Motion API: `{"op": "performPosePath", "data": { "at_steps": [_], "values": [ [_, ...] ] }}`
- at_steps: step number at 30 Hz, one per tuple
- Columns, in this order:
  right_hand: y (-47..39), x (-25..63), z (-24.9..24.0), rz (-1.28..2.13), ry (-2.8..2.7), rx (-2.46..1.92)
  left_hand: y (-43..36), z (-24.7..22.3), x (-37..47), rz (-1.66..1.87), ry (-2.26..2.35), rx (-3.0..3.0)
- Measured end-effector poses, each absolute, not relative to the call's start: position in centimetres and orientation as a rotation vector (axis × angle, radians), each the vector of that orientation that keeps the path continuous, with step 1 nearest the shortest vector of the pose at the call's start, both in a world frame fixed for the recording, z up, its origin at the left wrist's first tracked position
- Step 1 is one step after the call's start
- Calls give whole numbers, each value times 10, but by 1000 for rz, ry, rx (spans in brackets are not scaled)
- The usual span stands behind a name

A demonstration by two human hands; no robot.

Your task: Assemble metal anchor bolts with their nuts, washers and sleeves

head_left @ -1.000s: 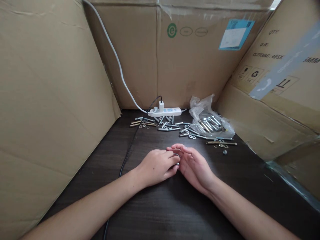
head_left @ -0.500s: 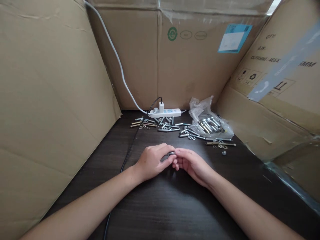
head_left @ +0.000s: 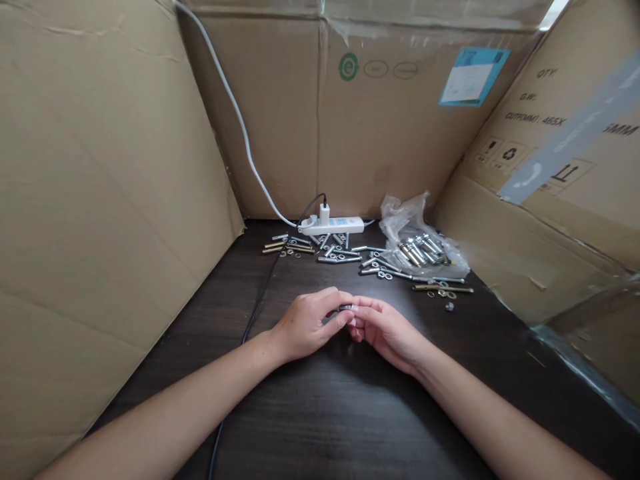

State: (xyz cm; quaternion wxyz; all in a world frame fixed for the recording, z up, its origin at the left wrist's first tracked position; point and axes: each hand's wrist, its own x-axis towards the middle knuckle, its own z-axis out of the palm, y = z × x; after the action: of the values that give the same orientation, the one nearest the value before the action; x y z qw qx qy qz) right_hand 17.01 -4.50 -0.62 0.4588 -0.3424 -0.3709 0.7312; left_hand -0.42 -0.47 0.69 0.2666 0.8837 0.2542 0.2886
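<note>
Near the middle of the dark table, a small metal piece is held between my two hands. My left hand has its thumb and fingers closed round the piece from the left. From the right, the fingertips of my right hand pinch its other end. Fingers cover most of the piece, so its full shape is hidden. Beyond the hands, bolts, sleeves, nuts and washers lie scattered. A clear plastic bag with several bolts lies at the back right.
A white power strip with a plug stands at the back, its white cable rising left. A black cable runs along the table left of my hands. Cardboard walls enclose three sides. A lone nut lies at right.
The fingers of my right hand have shifted slightly on the metal piece, with the thumb and fingertips now closer round its end. The whole view has moved slightly.
</note>
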Motion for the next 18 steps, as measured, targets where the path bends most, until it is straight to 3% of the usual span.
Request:
{"op": "performPosePath", "data": {
  "at_steps": [18],
  "values": [
    [-44, 173, -5, 1785, -961, -849, -4, 7, -3, 718, 644, 2361]
  ]
}}
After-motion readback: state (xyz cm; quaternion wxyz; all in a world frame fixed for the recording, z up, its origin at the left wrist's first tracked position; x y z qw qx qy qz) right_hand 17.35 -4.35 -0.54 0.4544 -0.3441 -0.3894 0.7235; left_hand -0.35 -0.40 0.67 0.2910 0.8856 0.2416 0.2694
